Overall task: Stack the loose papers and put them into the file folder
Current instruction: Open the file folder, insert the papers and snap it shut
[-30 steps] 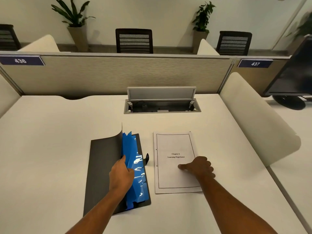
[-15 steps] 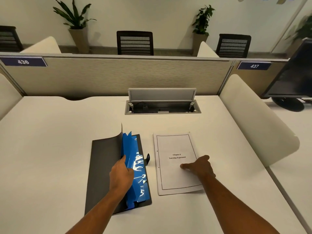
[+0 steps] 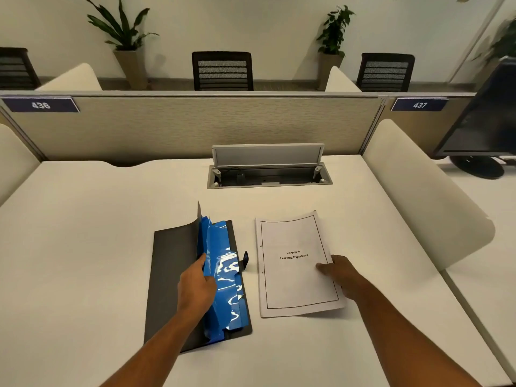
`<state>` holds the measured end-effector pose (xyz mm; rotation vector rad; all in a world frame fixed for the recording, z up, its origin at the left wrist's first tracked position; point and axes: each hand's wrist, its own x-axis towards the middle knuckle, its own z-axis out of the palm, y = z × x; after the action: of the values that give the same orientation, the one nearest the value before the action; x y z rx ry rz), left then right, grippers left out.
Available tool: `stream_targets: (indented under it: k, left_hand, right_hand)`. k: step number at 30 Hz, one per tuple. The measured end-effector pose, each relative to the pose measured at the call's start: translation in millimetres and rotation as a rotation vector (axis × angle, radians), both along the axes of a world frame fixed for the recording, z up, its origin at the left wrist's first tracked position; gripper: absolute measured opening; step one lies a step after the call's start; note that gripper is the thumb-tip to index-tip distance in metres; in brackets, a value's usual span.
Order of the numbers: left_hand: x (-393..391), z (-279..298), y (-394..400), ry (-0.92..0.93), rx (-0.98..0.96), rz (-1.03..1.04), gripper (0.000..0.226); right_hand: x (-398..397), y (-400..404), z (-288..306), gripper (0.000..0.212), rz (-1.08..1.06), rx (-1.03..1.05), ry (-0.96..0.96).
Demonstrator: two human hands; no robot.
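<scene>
Right hand's (image 3: 336,270) fingers under the papers' (image 3: 296,263) edge; monitor (image 3: 485,118) cropped, blurred at right.

Folder and papers set side by side on the table.
The file folder (image 3: 173,275) is laid open left of the stack of papers (image 3: 296,266), slightly apart from it; a cable box (image 3: 269,170) is set into the table (image 3: 83,247) behind both, before the partition (image 3: 195,124).

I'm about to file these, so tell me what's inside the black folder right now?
The black folder holds shiny blue plastic sleeves, held open by the left hand. No paper shows in them; what lies beneath is covered. The papers lie outside.
</scene>
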<state>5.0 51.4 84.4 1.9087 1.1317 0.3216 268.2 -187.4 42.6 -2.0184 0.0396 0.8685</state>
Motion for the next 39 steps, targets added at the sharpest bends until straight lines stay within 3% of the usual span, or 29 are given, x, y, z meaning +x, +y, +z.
stream_targets:
  k: [2, 10, 15, 19, 23, 31, 39]
  left_hand:
    - [-2, 3, 0, -0.012, -0.006, 0.005, 0.050]
    - [-11, 17, 5, -0.051, -0.029, 0.035, 0.060]
    - [-11, 24, 5, -0.050, -0.020, 0.043, 0.059]
    - [-10, 26, 7, -0.046, -0.030, 0.046, 0.060]
    - [-10, 28, 7, -0.037, -0.033, 0.068, 0.059]
    - [-10, 26, 8, -0.016, -0.025, 0.102, 0.060]
    - [-8, 24, 6, -0.004, -0.015, 0.086, 0.060]
  right_hand:
    - [-2, -5, -4, 0.027, 0.009, 0.029, 0.005]
    - [-6, -13, 28, 0.019, -0.049, 0.264, -0.073]
    - [-19, 10, 64, 0.016, 0.121, 0.350, -0.121]
    - [-36, 38, 74, 0.010, 0.282, 0.271, -0.225]
    - [-48, 60, 75, 0.026, 0.358, 0.140, -0.350]
    - [-67, 95, 80, 0.021, 0.412, -0.034, -0.482]
    - [-105, 116, 75, 0.024, 0.404, -0.044, -0.539]
